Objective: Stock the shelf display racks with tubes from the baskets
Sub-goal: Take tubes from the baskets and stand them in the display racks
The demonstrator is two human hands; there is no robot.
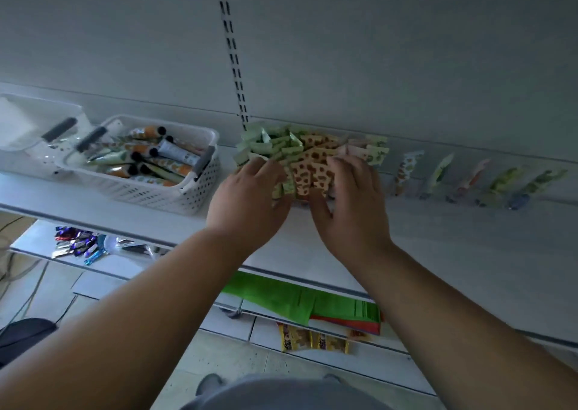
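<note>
Right of the white basket [156, 187], on the same shelf [438, 237], both hands work the packed display rack [300, 156]. Left hand [247, 203] has its fingers curled into the green tube ends; what they grip is hidden. Right hand [353, 200] lies flatter, fingers spread over the orange-spotted tubes [312, 172], thumb pointing toward the left hand. Tubes stand crimped ends up, long axes tilted toward the back wall. Loose tubes [147, 156] lie jumbled in the basket, black-capped, nearer the left hand, so the next pick likely falls to it.
</note>
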